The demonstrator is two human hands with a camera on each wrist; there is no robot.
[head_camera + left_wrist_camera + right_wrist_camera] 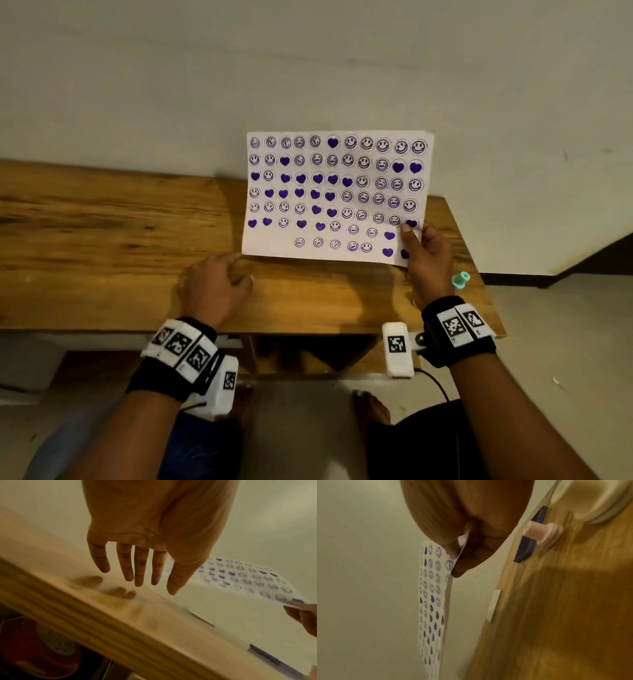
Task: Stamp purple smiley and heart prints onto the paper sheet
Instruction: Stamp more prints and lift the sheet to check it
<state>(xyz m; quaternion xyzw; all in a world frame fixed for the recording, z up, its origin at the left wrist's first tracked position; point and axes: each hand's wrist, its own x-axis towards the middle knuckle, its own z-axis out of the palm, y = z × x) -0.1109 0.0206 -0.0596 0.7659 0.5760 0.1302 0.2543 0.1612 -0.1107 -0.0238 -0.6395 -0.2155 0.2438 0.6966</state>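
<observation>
While lifted, paper sheet (337, 192) between right fingers (409, 240).

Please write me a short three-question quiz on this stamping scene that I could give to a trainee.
1. True or false: the paper sheet lies flat on the wooden table.
2. Which hand pinches the sheet? A) the left hand B) the right hand C) both hands
3. Fill the gap: the teal stamp lies on the table to the ______ of the right hand.

Key
1. False: the sheet is held up off the table, its stamped side facing the head camera.
2. B: the right hand pinches the sheet's lower right corner, while the left hand is open above the table and holds nothing.
3. Right.
</observation>
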